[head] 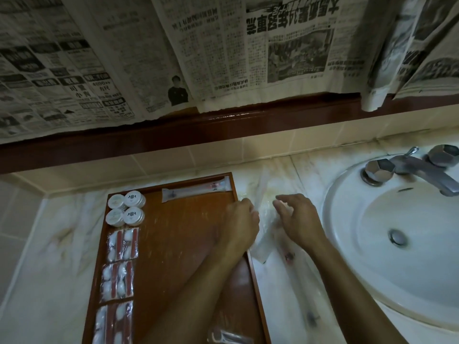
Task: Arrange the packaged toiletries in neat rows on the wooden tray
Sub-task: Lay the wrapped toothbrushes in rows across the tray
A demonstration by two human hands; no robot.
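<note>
A wooden tray lies on the marble counter. Several round white soap packs fill its far left corner, and clear packets with red and white contents run down its left edge. One long packaged toothbrush lies along the far edge. My left hand is at the tray's right rim, fingers curled on a clear long packet on the counter. My right hand hovers just right of it, fingers spread and bent, holding nothing I can see. More clear packets lie on the counter under my right arm.
A white sink basin with a metal tap sits to the right. A dark wooden ledge hung with newspaper sheets runs above the tiled backsplash. Another packet lies at the tray's near end.
</note>
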